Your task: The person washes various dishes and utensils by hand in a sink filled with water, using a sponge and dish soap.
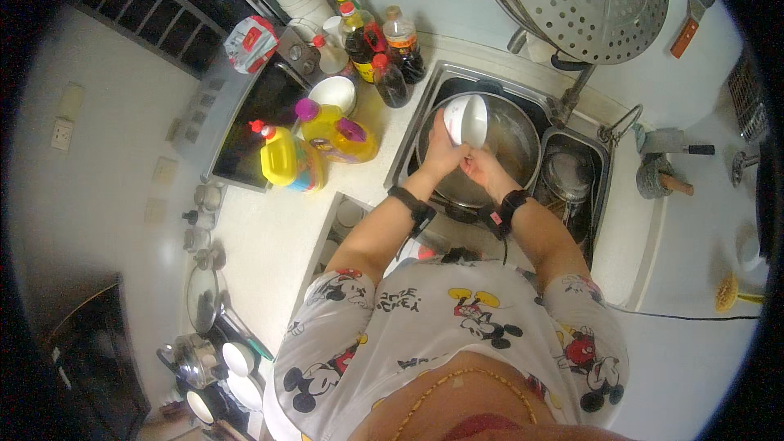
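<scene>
My left hand (442, 150) grips a white bowl (475, 119), which is tilted on its side over a large metal pan (520, 162). The pan sits in the bigger basin of a steel double sink (401, 162) and seems to hold some liquid. Close below the bowl's rim is my right hand (482, 166), its fingers curled near my left fingertips. Whether the right hand touches the bowl or holds anything small is not clear.
A smaller pan (566, 174) lies in the right basin. The faucet (569, 101) rises behind the sink, under a hanging perforated steamer plate (594, 0). Left of the sink stand a yellow detergent bottle (285, 159), an oil jug (340, 135), sauce bottles (392, 82) and a white bowl (334, 95).
</scene>
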### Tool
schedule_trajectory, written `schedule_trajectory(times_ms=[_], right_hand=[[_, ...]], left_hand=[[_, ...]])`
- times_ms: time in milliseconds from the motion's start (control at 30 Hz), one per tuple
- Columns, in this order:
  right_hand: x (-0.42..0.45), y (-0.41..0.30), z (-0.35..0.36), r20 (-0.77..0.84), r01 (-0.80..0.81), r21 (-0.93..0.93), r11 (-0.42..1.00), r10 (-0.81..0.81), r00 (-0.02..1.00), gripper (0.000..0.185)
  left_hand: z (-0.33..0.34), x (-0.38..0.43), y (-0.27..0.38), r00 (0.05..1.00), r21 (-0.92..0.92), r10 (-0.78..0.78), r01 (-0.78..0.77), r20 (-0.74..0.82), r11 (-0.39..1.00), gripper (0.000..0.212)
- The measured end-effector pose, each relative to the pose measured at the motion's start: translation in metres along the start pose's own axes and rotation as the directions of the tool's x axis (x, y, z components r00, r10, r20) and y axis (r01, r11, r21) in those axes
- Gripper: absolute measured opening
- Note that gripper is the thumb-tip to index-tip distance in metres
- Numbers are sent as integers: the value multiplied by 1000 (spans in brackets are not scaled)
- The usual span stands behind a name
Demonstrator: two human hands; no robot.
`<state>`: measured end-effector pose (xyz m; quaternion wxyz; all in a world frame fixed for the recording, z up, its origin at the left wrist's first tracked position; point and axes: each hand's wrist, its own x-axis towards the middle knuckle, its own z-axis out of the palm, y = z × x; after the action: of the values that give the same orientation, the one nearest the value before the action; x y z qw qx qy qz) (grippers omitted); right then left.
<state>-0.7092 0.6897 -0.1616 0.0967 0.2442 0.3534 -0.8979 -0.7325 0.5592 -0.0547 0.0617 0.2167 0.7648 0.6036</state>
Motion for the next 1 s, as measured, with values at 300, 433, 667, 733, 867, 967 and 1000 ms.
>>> schedule_trajectory(times_ms=[300, 433, 667, 733, 867, 967, 1000], right_hand=[[-11, -36, 10, -241, -125, -446, 886, 16, 970, 61], [-2, -41, -28, -35, 29, -931, 363, -170, 985, 63], [-52, -68, 0, 262, 65, -317, 946, 22, 965, 60], [-64, -75, -23, 135, 55, -336, 940, -9, 991, 55], [-85, -99, -103, 346, 69, -305, 950, 43, 937, 51], [-104, -107, -142, 198, 181, -396, 900, -109, 974, 58], [-114, -114, -149, 18, 201, -492, 847, -221, 975, 61]], left_hand=[[-40, 8, 5, 970, 659, 238, -148, -49, 737, 50], [-38, 11, 0, 926, 842, 373, -243, 53, 482, 49], [3, 17, -31, 970, 323, 147, -78, -194, 943, 63], [32, 6, -15, 929, -243, -367, 345, -51, 907, 63], [56, -11, 24, 822, -175, -400, 499, 404, 849, 69], [65, -16, 31, 770, -194, -367, 527, 522, 827, 73], [64, -15, 33, 746, -209, -386, 565, 543, 798, 72]])
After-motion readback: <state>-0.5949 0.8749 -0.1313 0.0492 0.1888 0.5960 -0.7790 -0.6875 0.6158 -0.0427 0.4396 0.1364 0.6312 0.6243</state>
